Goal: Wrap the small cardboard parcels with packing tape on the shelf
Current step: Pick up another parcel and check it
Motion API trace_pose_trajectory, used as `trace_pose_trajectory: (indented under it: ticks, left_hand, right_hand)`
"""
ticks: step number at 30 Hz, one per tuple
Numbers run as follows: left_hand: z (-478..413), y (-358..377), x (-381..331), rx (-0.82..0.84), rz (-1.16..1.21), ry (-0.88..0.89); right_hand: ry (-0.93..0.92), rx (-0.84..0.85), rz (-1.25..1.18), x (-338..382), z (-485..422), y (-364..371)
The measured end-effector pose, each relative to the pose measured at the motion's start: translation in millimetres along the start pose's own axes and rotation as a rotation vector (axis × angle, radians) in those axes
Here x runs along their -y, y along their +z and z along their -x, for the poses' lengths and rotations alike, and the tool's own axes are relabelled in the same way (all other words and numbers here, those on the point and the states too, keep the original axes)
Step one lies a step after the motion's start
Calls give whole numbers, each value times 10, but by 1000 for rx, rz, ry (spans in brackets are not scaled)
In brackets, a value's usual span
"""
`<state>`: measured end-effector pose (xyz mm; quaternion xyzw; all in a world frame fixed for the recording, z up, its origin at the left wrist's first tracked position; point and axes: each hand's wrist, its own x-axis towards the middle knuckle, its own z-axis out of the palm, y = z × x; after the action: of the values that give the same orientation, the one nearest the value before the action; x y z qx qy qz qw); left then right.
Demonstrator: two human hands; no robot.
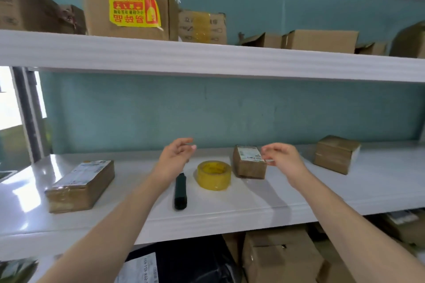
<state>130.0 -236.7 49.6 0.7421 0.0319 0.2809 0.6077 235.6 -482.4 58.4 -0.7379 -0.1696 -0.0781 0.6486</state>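
Three small cardboard parcels sit on the white shelf (230,209): a flat one with a label (80,186) at the left, a small labelled one (249,162) in the middle, and a taped one (337,154) at the right. A yellowish roll of packing tape (214,175) lies flat just left of the middle parcel. A dark cutter (180,192) lies left of the roll. My left hand (174,157) hovers above the cutter's far end, fingers loosely apart, holding nothing. My right hand (281,158) hovers beside the middle parcel's right edge, fingers curled and empty.
An upper shelf (207,57) overhangs, loaded with larger cardboard boxes, one with a yellow and red sticker (133,8). Below the work shelf stand more boxes (280,259) and a dark bag with a label (142,269). A teal wall closes the back.
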Motion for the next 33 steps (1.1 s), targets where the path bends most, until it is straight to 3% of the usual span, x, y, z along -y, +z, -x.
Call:
trace_pose_trajectory:
  ticks: [7, 19, 26, 29, 33]
  left_hand:
    - [-247, 693, 179, -6, 8, -26]
    - [-693, 1643, 392, -49, -186, -210]
    - [-752, 1817, 272, 94, -491, -255]
    - [-767, 1842, 295, 45, -422, -221]
    - [-753, 1768, 263, -8, -121, -244]
  right_hand:
    - [32, 4, 22, -260, -450, -312]
    - [175, 263, 83, -698, -1007, -314]
    - [465, 276, -267, -864, -981, -160]
    - [452, 259, -336, -835, -937, -91]
    - [354, 214, -314, -737, -954, -110]
